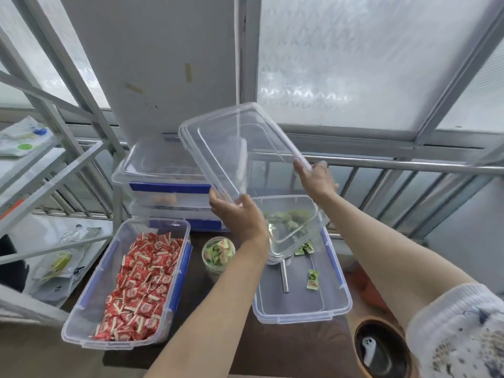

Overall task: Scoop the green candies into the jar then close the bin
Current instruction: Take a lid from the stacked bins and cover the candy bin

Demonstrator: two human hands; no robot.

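Two hands hold one clear plastic lid [240, 148] tilted in the air above the bin: the left hand [240, 216] grips its near corner, the right hand [317, 181] pinches its right edge. Below, the open clear bin [302, 312] with blue latches holds a few green candies [313, 279] and one metal scoop handle [285, 276]. One jar [218, 253] of green candies stands just left of it. One bin of red candies [139, 285] lies further left; its wrapper print is unreadable.
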